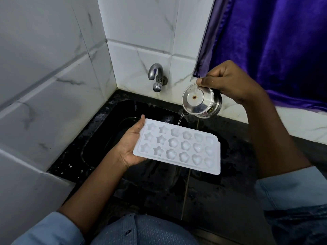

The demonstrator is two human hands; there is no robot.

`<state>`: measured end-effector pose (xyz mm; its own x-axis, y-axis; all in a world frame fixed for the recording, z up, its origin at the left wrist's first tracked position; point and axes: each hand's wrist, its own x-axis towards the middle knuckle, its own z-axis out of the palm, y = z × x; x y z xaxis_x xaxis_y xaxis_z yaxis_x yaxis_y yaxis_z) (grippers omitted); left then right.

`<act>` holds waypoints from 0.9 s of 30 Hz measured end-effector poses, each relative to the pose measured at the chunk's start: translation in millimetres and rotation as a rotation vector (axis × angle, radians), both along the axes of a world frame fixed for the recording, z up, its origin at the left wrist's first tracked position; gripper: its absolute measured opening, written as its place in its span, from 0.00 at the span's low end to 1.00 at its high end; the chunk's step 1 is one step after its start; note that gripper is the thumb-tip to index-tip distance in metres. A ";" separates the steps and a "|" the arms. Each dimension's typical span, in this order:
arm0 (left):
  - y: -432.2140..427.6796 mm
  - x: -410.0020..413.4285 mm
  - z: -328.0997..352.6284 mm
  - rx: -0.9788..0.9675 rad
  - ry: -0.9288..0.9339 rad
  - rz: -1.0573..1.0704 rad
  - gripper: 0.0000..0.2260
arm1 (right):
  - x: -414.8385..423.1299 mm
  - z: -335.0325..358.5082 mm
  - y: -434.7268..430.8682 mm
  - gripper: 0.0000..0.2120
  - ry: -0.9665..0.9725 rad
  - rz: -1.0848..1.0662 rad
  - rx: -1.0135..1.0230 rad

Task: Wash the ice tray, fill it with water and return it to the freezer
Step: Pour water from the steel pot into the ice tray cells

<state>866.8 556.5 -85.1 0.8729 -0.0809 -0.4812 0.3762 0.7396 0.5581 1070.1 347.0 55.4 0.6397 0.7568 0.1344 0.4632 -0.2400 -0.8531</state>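
One ice tray (178, 162), eighteen moulds (173, 142), one steel pot (200, 102), one tap (156, 75), one left hand (129, 145), one right hand (230, 84).

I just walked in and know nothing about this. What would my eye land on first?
The white ice tray with star, flower and heart moulds, held by the left hand over the black sink in the middle. Just above it, the right hand tips a small steel pot, and a thin stream of water falls into the tray's far row. Behind, top right, hangs a bright purple curtain.

White ice tray (178, 147) (star, flower, heart moulds), black sink (99, 138), purple curtain (274, 41).
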 end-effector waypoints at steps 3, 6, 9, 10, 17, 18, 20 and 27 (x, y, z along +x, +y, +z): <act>0.8 0.7 -2.3 -0.008 0.000 -0.006 0.32 | -1.6 -0.4 0.1 0.15 -0.014 -0.003 0.000; 0.5 1.0 -3.6 -0.019 -0.003 -0.013 0.33 | -3.7 -0.3 0.9 0.19 -0.026 -0.002 0.005; -0.5 1.5 -4.1 -0.020 -0.005 -0.020 0.33 | -5.2 0.1 4.4 0.20 -0.030 -0.005 -0.002; -1.0 1.8 -4.2 -0.019 -0.003 -0.020 0.33 | -5.5 -0.1 6.0 0.21 -0.028 -0.002 -0.003; -4.6 2.9 -5.0 -0.021 0.001 -0.033 0.33 | -7.9 -6.8 19.3 0.30 -0.024 0.022 -0.013; -4.6 3.1 -5.2 -0.021 0.001 -0.033 0.33 | -8.3 -7.5 20.7 0.31 -0.022 0.025 -0.014; -4.0 3.3 -6.1 -0.026 0.003 -0.031 0.33 | -8.1 -8.2 23.3 0.32 -0.026 0.033 -0.021; -1.1 3.2 -9.8 -0.027 0.000 -0.029 0.33 | -7.1 -5.4 25.9 0.33 -0.044 0.021 -0.016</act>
<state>870.0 555.4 -94.9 0.8699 -0.1191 -0.4787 0.3976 0.7436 0.5376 1063.0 372.9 50.0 0.6174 0.7722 0.1501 0.5053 -0.2430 -0.8281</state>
